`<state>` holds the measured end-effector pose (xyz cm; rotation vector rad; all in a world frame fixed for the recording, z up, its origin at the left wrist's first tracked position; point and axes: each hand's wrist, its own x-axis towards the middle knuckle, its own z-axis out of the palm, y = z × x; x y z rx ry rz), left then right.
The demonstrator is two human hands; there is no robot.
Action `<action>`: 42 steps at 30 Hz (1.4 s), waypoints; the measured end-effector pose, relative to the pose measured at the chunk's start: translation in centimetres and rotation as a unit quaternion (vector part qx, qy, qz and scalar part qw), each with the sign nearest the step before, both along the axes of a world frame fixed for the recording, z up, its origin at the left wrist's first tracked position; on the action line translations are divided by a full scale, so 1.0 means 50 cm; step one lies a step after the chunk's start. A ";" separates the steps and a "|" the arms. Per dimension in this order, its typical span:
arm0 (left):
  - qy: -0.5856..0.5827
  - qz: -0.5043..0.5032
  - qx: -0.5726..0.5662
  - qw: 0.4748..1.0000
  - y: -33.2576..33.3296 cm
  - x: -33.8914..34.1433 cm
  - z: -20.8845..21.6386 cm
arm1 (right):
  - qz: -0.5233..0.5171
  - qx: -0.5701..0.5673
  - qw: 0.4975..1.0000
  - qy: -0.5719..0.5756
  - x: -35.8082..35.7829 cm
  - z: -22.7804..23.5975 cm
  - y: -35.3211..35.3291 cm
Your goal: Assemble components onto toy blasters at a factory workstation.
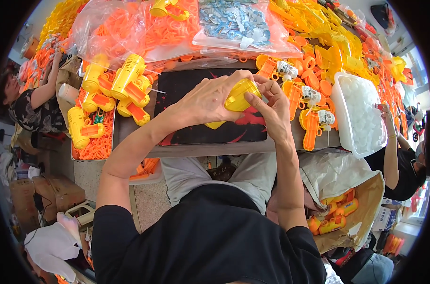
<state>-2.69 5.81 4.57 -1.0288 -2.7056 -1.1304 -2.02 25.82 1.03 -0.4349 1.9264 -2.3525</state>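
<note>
Above the black-and-red mat (191,90), both my hands hold a yellow plastic shell piece (239,97), seemingly part of a toy gun body. My left hand (212,97) grips it from the left with curled fingers. On the right, my right hand (275,105) presses its thumb against the piece. Under my hands a second yellow part (215,124) shows only in part. To the right lie orange toy gun handles (311,130) with small motor units (311,94) attached. Several yellow toy guns (129,78) with orange handles are piled at the left.
Clear bags of orange parts (172,31) and blue-clear pieces (234,23) lie behind the mat. At right stands a white tub (361,113) of translucent pieces. A box of orange rings (96,147) sits left; a sack (352,189) of toy guns stands lower right. Other people work either side.
</note>
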 end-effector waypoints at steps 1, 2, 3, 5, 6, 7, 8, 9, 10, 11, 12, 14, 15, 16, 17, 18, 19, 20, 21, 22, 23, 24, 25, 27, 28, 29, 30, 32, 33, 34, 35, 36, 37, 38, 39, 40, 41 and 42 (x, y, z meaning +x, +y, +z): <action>0.000 0.002 0.001 1.000 -0.001 0.000 0.001 | 0.005 0.001 1.000 -0.006 -0.002 0.002 -0.002; -0.011 0.005 0.006 1.000 -0.002 -0.001 0.001 | 0.007 0.002 1.000 -0.006 -0.003 0.005 -0.004; -0.022 0.008 0.010 1.000 -0.003 -0.001 0.001 | 0.007 0.006 1.000 -0.007 -0.004 0.007 -0.005; -0.030 0.008 0.015 0.999 -0.007 -0.001 0.003 | 0.008 0.012 1.000 -0.007 -0.006 0.014 -0.006; -0.040 0.007 0.018 0.999 -0.008 -0.002 0.005 | 0.015 0.009 1.000 -0.013 -0.008 0.016 -0.007; -0.040 0.007 0.018 0.999 -0.008 -0.001 0.006 | 0.021 0.006 1.000 -0.019 -0.008 0.017 -0.007; -0.055 0.014 0.011 0.998 -0.008 0.000 0.010 | 0.021 0.006 1.000 -0.019 -0.007 0.019 -0.008; -0.070 0.020 0.004 0.997 -0.007 0.001 0.012 | 0.019 0.006 1.000 -0.023 -0.005 0.021 -0.009; -0.070 0.019 0.005 0.997 -0.007 0.002 0.011 | 0.015 0.005 1.000 -0.027 -0.003 0.022 -0.009; -0.066 0.017 0.008 0.998 -0.007 0.004 0.010 | 0.014 0.006 1.000 -0.027 -0.004 0.021 -0.007; -0.061 0.014 0.011 0.998 -0.007 0.004 0.010 | 0.016 0.010 1.000 -0.021 -0.005 0.016 -0.004; -0.052 0.017 0.012 0.998 -0.008 0.005 0.007 | 0.020 0.012 1.000 -0.016 -0.006 0.014 -0.006; -0.044 0.019 0.013 0.999 -0.009 0.005 0.006 | 0.022 0.006 1.000 -0.019 -0.006 0.014 -0.007; -0.043 0.018 0.014 0.999 -0.010 0.004 0.007 | 0.023 0.001 0.999 -0.022 -0.006 0.015 -0.006; -0.052 0.016 0.017 0.998 -0.011 0.003 0.007 | 0.023 0.001 1.000 -0.022 -0.007 0.015 -0.007; -0.061 0.013 0.021 0.998 -0.011 0.002 0.008 | 0.021 0.004 0.999 -0.026 -0.008 0.014 -0.008; -0.061 0.014 0.020 0.998 -0.012 0.002 0.008 | 0.020 0.006 0.999 -0.030 -0.009 0.013 -0.010; -0.056 0.012 0.023 0.998 -0.013 0.002 0.007 | 0.021 0.005 0.999 -0.029 -0.010 0.010 -0.010; -0.052 0.010 0.026 0.998 -0.013 0.003 0.006 | 0.021 0.014 1.000 -0.013 -0.012 0.008 -0.008; -0.052 0.009 0.025 0.998 -0.011 0.004 0.006 | 0.019 0.023 1.000 0.004 -0.011 0.006 -0.006; -0.062 0.022 0.012 0.998 -0.007 0.006 0.006 | 0.019 0.023 1.000 0.004 -0.013 0.003 -0.007; -0.071 0.034 -0.002 0.997 -0.005 0.008 0.005 | 0.023 0.033 0.999 0.015 -0.019 0.002 -0.008; -0.070 0.034 -0.002 0.997 -0.007 0.009 -0.001 | 0.027 0.042 0.998 0.026 -0.023 0.005 -0.011; 0.001 0.026 0.027 0.999 -0.015 0.010 -0.015 | 0.005 0.029 0.999 0.027 -0.015 0.017 -0.022; 0.001 0.026 0.026 0.999 -0.015 0.011 -0.015 | -0.018 0.016 0.999 0.026 -0.010 0.021 -0.026; -0.022 0.051 0.015 0.998 -0.015 0.012 -0.015 | 0.003 0.003 1.000 0.027 -0.014 0.019 -0.024; -0.045 0.075 0.003 0.996 -0.016 0.013 -0.014 | 0.003 0.002 1.000 0.027 -0.022 0.020 -0.017; -0.014 0.099 -0.037 0.994 -0.008 0.021 -0.013 | 0.089 0.103 0.990 0.019 -0.036 0.023 -0.004; 0.017 0.121 -0.077 0.990 -0.003 0.025 -0.013 | 0.083 0.126 0.988 0.033 -0.034 0.021 -0.011; 0.016 0.121 -0.078 0.989 0.001 0.026 -0.011 | 0.083 0.125 0.988 0.032 -0.031 0.022 -0.021; 0.036 0.158 -0.104 0.981 0.005 0.027 -0.009 | 0.050 0.166 0.983 0.061 -0.026 0.025 -0.034; 0.055 0.195 -0.131 0.970 0.008 0.027 -0.005 | 0.017 0.206 0.974 0.089 -0.023 0.029 -0.042; 0.026 0.196 -0.138 0.970 0.008 0.026 0.002 | 0.029 0.234 0.968 0.084 -0.023 0.032 -0.041; 0.024 0.194 -0.140 0.971 -0.001 0.023 -0.002 | 0.028 0.233 0.969 0.082 -0.017 0.020 -0.037; 0.012 0.142 -0.014 0.990 -0.018 0.021 -0.009 | 0.031 0.130 0.987 0.092 -0.010 -0.003 -0.031; 0.002 0.090 0.111 0.990 -0.042 0.018 -0.015 | 0.035 0.025 0.994 0.104 -0.005 -0.025 -0.028; -0.104 0.064 0.240 0.963 -0.065 0.021 -0.025 | 0.028 0.062 0.993 0.096 0.018 -0.048 -0.016; -0.175 0.086 0.306 0.932 -0.085 0.029 -0.031 | 0.034 0.068 0.995 0.066 0.040 -0.076 -0.011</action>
